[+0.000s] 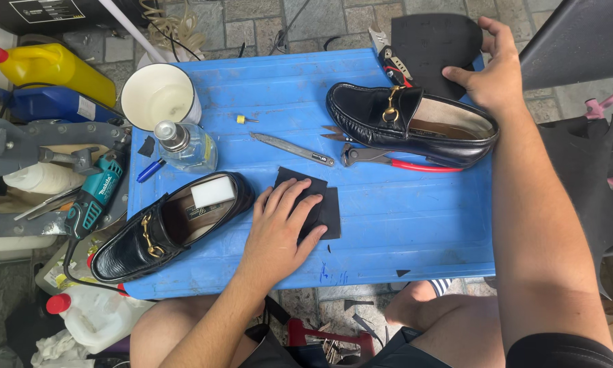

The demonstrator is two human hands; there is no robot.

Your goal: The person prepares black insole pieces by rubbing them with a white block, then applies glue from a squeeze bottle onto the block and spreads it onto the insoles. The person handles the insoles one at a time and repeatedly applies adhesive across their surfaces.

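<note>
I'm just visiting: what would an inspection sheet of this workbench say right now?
Surface: blue table, scuffed.
Job's things: left hand flat on small black sheet; right hand on large black sheet; two black loafers, the left one holding a white block.
Clutter: knife, red-handled pliers, glass bottle, white cup.
Grippers: both hands open.
Cables: loose cord on floor.
Surroundings: paved floor, yellow jug, teal power tool.

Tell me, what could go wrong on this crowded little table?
The left loafer overhangs the blue table's left edge and might slip off. The glass bottle stands near the left hand and could be knocked over. The knife lies bare between both hands; the right hand could catch it.
</note>
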